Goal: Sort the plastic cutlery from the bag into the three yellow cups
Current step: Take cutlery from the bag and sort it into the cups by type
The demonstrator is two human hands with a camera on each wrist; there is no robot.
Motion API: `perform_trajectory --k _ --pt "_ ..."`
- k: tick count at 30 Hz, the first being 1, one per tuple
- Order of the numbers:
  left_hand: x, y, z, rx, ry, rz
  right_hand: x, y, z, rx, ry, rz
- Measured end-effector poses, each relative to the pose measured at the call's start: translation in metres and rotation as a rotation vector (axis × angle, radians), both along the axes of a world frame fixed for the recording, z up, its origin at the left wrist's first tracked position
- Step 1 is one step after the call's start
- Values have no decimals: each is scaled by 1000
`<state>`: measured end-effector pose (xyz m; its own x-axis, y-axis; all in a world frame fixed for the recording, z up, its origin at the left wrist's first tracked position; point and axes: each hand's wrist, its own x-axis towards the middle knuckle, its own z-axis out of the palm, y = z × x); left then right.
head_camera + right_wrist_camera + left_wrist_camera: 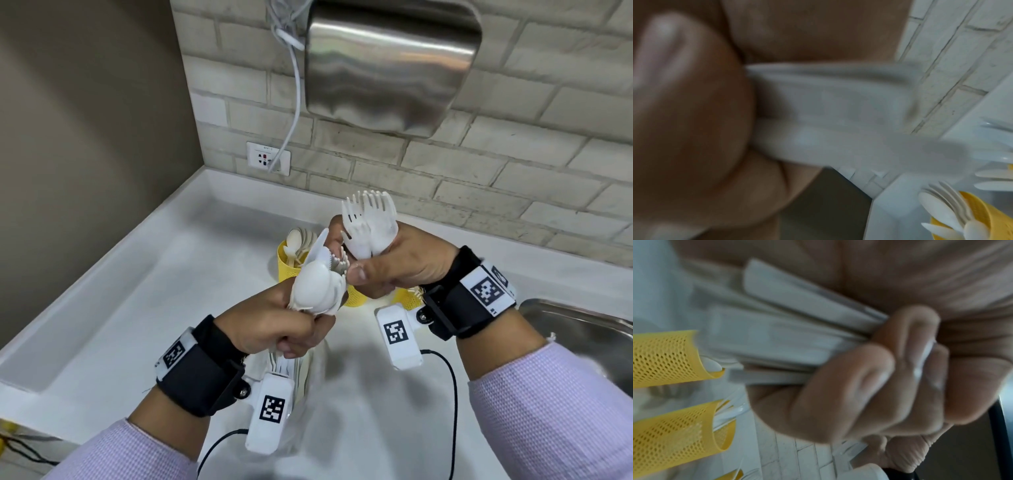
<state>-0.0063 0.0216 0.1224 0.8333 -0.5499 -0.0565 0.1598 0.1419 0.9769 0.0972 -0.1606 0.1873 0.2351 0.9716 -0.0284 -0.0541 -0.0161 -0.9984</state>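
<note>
My left hand (284,329) grips a mixed bundle of white plastic cutlery (318,284), spoon bowls up, over the counter; its handles (789,337) fan out from my curled fingers (869,386). My right hand (380,270) grips a bunch of white forks (370,226), tines up, just right of the bundle; their handles (838,113) show blurred in the right wrist view. Three yellow mesh cups stand behind my hands: the left cup (286,262) holds spoons (298,240), the middle cup (354,296) and the right cup (406,296) are mostly hidden. The clear bag (318,394) lies under my left wrist.
A white counter (154,291) runs into a corner with a raised lip. A steel sink (582,332) lies at the right. On the brick wall hang a steel dispenser (390,65), a white cable (294,102) and a socket (269,159).
</note>
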Motion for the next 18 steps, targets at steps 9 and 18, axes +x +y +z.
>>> perform_trajectory --k 9,18 --pt "1 5 -3 -61 47 -22 -6 1 -11 46 68 -71" --pt "0 2 -4 -28 77 9 -11 -1 -1 8 -69 -228"
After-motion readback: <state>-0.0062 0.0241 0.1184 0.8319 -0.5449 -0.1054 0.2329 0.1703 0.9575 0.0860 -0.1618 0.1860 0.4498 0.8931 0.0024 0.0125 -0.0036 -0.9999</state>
